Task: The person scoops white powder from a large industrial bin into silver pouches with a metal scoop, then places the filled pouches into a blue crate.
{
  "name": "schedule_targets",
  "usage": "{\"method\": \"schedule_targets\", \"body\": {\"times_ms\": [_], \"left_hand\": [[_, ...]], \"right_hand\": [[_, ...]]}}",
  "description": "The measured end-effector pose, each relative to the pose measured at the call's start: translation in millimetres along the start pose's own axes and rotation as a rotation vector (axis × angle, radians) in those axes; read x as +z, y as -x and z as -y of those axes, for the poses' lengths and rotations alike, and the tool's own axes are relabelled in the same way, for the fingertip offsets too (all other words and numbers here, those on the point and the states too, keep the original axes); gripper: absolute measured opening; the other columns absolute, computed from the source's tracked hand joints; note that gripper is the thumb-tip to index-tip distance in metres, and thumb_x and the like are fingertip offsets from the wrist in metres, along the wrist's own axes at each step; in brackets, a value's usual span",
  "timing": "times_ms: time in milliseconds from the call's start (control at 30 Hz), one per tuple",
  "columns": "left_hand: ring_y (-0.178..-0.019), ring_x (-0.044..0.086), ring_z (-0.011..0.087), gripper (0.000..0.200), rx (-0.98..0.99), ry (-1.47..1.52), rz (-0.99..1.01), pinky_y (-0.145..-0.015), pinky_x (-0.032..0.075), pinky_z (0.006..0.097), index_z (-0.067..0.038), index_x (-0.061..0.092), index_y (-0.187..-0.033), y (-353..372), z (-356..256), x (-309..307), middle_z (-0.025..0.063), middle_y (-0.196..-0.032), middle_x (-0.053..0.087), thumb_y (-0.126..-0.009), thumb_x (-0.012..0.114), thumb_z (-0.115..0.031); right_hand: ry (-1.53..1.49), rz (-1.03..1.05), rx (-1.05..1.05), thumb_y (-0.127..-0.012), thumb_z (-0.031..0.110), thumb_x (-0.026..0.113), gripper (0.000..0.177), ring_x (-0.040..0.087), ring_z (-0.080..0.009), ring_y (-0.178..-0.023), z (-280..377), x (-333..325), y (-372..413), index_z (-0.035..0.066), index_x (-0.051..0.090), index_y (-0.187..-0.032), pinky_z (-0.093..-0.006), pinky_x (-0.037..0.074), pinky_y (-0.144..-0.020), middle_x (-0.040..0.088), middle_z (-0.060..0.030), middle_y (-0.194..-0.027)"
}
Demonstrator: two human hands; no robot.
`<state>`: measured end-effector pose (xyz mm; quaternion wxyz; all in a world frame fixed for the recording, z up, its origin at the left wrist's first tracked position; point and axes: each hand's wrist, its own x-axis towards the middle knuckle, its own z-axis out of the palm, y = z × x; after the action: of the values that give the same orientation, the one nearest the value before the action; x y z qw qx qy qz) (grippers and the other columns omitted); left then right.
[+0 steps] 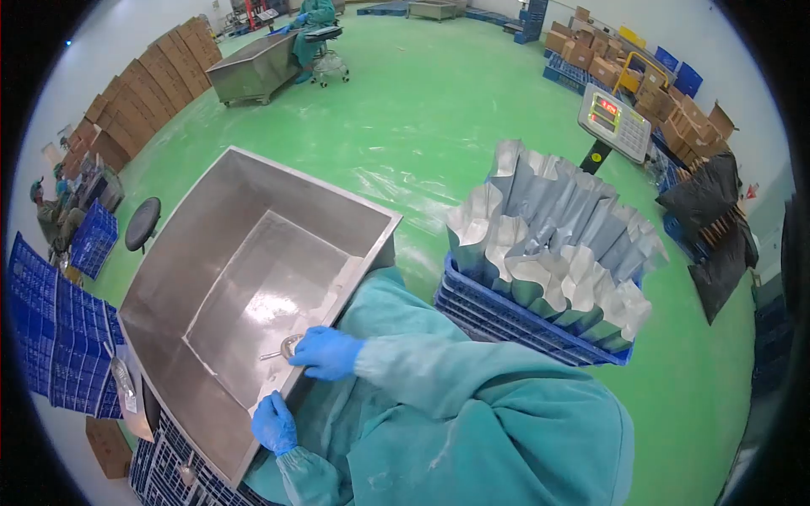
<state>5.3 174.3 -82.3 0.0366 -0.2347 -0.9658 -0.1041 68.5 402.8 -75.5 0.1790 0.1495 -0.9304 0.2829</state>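
Observation:
A large steel tub (211, 228) stands in front of me, its bare bottom shining. My right hand (327, 352), in a blue glove, reaches over the near rim with its fingers closed at a small round metal tool (291, 346) with a short thin rod, whose exact kind I cannot tell. Further down the same rim, my left hand (274, 423), also gloved in blue, rests with fingers curled over the edge.
On my right, blue crates (523, 325) hold several upright silver foil bags (557, 211), beside a scale display (614, 122). Blue crates (63, 329) and a stool (143, 223) stand left. A person (316, 21) sits by another tub (261, 72).

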Motion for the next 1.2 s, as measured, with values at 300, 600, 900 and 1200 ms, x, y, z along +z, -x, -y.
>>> {"method": "schedule_targets", "body": {"times_ms": [300,600,900,1200], "left_hand": [[-0.071,0.065,0.0312,0.048,-0.144,0.278,0.398,-0.067,0.048,0.0403,-0.003,0.072,-0.077,-61,28,9,0.0183,-0.074,0.066,-0.087,0.048,-0.043],[-0.068,0.064,0.0298,0.05,-0.184,0.392,0.614,-0.067,0.047,0.0403,0.002,0.069,-0.078,-77,51,45,0.0202,-0.072,0.065,-0.079,0.059,-0.048],[-0.078,0.063,0.0337,0.052,-0.107,0.301,0.65,-0.074,0.047,0.0415,-0.001,0.069,-0.081,-72,44,33,0.0204,-0.082,0.066,-0.075,0.059,-0.051],[-0.083,0.063,0.0322,0.05,-0.144,0.324,0.654,-0.078,0.046,0.0423,-0.009,0.071,-0.086,-68,35,18,0.0151,-0.091,0.067,-0.082,0.048,-0.053]], "right_hand": [[1.069,-0.367,1.654,-0.078,0.012,0.053,0.015,0.063,-0.0346,-0.078,37,-358,343,0.003,0.065,-0.082,-0.0441,0.05,-0.071,0.065,-0.0198,-0.081],[0.752,0.673,1.738,-0.081,0.035,0.056,0.029,0.063,-0.0256,-0.072,12,-317,559,0.01,0.068,-0.09,-0.0377,0.05,-0.068,0.067,-0.0088,-0.089],[-0.134,-0.535,2.034,-0.085,0.034,0.052,0.023,0.055,-0.0182,-0.056,-17,-287,591,0.014,0.063,-0.089,-0.0326,0.044,-0.049,0.062,-0.0029,-0.078],[-1.001,-1.735,1.24,-0.09,0.033,0.047,0.019,0.045,-0.0097,-0.041,58,-311,494,0.017,0.056,-0.085,-0.0258,0.035,-0.031,0.056,0.0033,-0.067]]}}
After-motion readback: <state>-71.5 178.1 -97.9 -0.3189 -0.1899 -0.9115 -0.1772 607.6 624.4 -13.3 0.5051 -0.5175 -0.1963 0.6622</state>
